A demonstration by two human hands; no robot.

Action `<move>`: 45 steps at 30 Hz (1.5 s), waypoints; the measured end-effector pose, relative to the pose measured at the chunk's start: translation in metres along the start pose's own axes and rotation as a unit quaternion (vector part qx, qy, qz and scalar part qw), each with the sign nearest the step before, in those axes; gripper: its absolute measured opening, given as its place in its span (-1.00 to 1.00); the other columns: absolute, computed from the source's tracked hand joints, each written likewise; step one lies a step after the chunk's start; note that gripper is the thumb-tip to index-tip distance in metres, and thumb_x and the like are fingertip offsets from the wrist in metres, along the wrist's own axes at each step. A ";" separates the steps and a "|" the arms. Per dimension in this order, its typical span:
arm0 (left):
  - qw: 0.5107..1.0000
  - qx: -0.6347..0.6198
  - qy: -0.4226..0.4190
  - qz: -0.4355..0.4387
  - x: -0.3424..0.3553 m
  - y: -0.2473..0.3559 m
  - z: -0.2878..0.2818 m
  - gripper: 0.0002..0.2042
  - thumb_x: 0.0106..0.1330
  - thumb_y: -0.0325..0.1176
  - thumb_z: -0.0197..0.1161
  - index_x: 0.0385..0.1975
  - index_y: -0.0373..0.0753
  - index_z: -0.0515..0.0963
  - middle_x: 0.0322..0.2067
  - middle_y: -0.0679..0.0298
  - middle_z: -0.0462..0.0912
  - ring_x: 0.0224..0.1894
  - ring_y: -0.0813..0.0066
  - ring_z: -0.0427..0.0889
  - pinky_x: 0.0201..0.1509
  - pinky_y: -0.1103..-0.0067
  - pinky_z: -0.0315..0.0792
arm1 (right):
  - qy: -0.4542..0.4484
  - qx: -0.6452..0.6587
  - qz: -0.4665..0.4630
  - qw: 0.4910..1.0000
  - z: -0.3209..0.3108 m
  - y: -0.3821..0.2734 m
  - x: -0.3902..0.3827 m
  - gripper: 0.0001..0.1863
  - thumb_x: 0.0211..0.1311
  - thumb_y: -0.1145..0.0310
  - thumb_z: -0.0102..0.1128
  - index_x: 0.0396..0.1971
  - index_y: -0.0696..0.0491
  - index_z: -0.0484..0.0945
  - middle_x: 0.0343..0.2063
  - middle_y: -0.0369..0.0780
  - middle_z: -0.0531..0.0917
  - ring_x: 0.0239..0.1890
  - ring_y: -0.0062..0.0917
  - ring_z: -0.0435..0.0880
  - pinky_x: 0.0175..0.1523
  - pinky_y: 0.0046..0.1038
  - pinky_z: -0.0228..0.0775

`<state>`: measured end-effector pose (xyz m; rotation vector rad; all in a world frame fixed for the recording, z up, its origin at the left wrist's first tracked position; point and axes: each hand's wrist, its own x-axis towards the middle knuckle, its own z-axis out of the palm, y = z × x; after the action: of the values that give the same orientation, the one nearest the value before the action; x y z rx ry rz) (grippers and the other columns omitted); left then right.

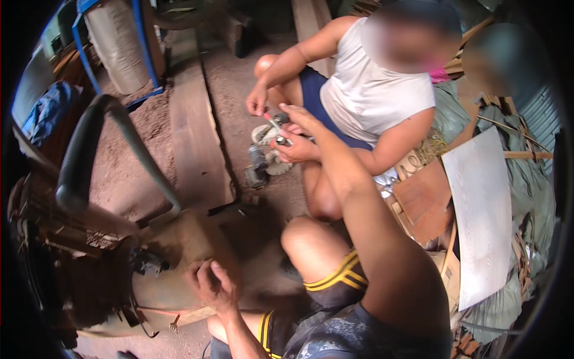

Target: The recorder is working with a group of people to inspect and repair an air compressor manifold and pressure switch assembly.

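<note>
My right hand [305, 119] reaches forward to a co-worker's hands, its fingers closed around a small dark round part [280, 118]. The co-worker sits opposite; one of their hands [257, 100] pinches a small red-tipped piece [267, 115]. Their other hand [297, 149], just under mine, grips a small metallic piece [282, 141], its kind too small to tell. My left hand [216, 286] is open with loosely bent fingers, holding nothing, beside a brown block-like surface [209, 239]. A dark grey tool-like object [257, 170] lies on the floor below the co-worker's hands.
A long wooden plank [194, 119] lies on the sawdust-covered floor. A curved dark tube [119, 119] rises at left, before a blue frame [143, 42] with a fabric bag [116, 42]. Pale board [478, 215], brown sheet [423, 203] and wood scraps crowd the right.
</note>
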<state>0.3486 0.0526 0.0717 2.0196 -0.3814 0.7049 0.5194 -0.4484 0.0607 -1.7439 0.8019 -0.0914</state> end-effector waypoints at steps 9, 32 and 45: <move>0.999 0.041 0.004 -0.003 -0.002 0.001 -0.001 -0.94 0.36 -0.48 0.24 -0.25 -0.29 0.59 -0.24 0.11 0.53 -0.24 0.19 0.57 -0.19 0.37 0.48 | -0.187 0.144 -0.067 0.969 0.017 -0.022 -0.019 -0.76 0.39 0.26 0.23 -0.08 0.06 0.53 -0.32 -0.27 0.58 -0.39 -0.54 0.58 -0.32 -0.51 0.52; 0.991 -0.068 -0.118 -0.007 0.009 0.083 0.050 -0.14 0.00 -0.11 0.61 0.25 -0.37 0.29 0.10 -0.06 0.43 0.16 -0.04 0.43 0.27 0.22 0.34 | -0.287 0.247 -0.208 0.902 0.034 -0.035 -0.243 -0.51 0.30 0.27 0.40 0.09 0.21 0.45 -0.21 -0.18 0.66 -0.27 -0.57 0.72 -0.16 -0.55 0.61; 0.942 -0.275 -0.032 -0.192 -0.030 0.113 0.073 -0.34 0.36 -0.30 0.38 0.36 -0.37 0.21 0.05 0.07 0.52 0.03 0.30 0.65 0.12 0.42 0.56 | -0.376 0.204 -0.193 0.883 0.052 -0.010 -0.311 -0.47 0.32 0.34 0.37 0.19 0.21 0.41 -0.03 -0.19 0.60 -0.03 -0.58 0.62 0.09 -0.53 0.51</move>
<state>0.2896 -0.0691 0.1004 1.5187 -0.1815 0.2472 0.3107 -0.2325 0.1558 -1.3422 -0.1401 0.1419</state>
